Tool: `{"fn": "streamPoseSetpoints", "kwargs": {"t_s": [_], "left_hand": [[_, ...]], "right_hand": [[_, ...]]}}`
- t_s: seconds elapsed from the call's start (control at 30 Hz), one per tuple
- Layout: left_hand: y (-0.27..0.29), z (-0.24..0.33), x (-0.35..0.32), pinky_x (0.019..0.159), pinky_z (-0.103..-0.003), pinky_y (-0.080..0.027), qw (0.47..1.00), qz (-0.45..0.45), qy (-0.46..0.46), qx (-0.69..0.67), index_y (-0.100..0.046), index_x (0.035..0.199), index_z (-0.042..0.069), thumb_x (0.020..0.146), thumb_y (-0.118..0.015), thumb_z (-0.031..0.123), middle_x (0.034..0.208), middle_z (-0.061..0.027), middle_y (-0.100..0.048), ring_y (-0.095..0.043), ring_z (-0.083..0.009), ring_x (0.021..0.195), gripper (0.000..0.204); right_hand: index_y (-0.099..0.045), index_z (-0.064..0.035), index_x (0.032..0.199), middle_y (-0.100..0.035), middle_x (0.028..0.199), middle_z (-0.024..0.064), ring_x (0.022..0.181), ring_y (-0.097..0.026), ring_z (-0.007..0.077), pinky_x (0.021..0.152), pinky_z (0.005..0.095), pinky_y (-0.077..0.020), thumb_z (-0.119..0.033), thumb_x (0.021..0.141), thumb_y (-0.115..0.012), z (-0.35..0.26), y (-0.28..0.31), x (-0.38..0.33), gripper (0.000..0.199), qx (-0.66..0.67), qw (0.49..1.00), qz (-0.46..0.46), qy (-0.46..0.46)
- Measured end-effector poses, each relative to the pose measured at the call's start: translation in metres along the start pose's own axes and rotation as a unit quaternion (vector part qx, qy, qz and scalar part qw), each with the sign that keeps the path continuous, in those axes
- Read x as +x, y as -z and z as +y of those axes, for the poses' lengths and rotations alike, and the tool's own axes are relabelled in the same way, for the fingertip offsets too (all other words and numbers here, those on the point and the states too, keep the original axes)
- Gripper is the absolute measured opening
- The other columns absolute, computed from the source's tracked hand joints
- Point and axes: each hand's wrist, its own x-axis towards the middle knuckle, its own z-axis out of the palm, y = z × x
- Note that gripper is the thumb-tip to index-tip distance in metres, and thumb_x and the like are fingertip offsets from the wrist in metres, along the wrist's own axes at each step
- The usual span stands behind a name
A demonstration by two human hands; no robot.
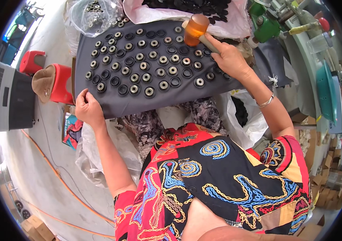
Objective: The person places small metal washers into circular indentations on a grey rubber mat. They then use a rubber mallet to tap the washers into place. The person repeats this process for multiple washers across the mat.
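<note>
My right hand is closed around the handle of a mallet with a see-through orange head. The mallet head is over the far right part of a table under a dark grey cloth. Beside the cloth's near left corner, my left hand has its fingers curled and pressed together; whatever they may hold is hidden. Loose rows of black rings lie across the cloth. Many have a silvery metal bearing sitting in or on them, while others are bare.
Beyond the table, a clear bag holds metal parts and a pale pink sack holds black pieces. A green machine stands at far right. Red stools are left; a white bag with black pieces sits under the right edge.
</note>
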Motion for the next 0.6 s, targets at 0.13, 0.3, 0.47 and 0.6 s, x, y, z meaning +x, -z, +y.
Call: {"fn": "streamPoseSetpoints", "kwargs": {"t_s": [0.13, 0.3, 0.47, 0.6], "left_hand": [[0.001, 0.001, -0.002, 0.069, -0.03, -0.05, 1.0, -0.002, -0.007, 0.001, -0.069, 0.089, 0.001, 0.082, -0.058, 0.004, 0.085, -0.0097, -0.069, -0.064, -0.0197, 0.073, 0.014], [0.001, 0.002, -0.003, 0.068, -0.03, -0.05, 1.0, -0.007, -0.002, -0.001, -0.069, 0.089, 0.001, 0.082, -0.058, 0.005, 0.085, -0.0099, -0.069, -0.064, -0.0202, 0.073, 0.014], [0.002, -0.006, 0.0, 0.064, -0.028, -0.048, 1.0, 0.008, -0.021, 0.015, -0.071, 0.09, 0.004, 0.083, -0.061, 0.009, 0.082, -0.007, -0.07, -0.063, -0.0144, 0.067, 0.013], [-0.003, -0.005, -0.002, 0.064, -0.027, -0.049, 0.999, 0.021, -0.026, -0.009, -0.071, 0.09, 0.004, 0.082, -0.061, 0.009, 0.083, -0.0065, -0.071, -0.063, -0.0141, 0.068, 0.014]], "right_hand": [[-0.038, -0.021, 0.142, -0.06, 0.087, 0.0221, 0.083, -0.06, 0.0384, 0.077, 0.0428, -0.0472, -0.007, 0.081, -0.061, 0.003, -0.002, 0.0, 0.066, 0.011, 0.999, 0.014, 0.026], [-0.036, -0.0246, 0.142, -0.06, 0.088, 0.0228, 0.084, -0.061, 0.0401, 0.078, 0.0469, -0.0488, -0.011, 0.082, -0.06, 0.009, 0.0, -0.004, 0.066, 0.031, 0.995, 0.063, 0.069], [-0.037, -0.0262, 0.141, -0.059, 0.086, 0.0218, 0.082, -0.061, 0.0392, 0.077, 0.0459, -0.0491, -0.012, 0.081, -0.061, 0.001, -0.001, -0.007, 0.066, 0.0, 1.0, 0.006, 0.012], [-0.04, -0.0243, 0.14, -0.059, 0.086, 0.0217, 0.082, -0.061, 0.0393, 0.076, 0.0457, -0.0485, -0.012, 0.081, -0.061, 0.007, 0.003, -0.005, 0.064, 0.046, 0.995, 0.073, 0.05]]}}
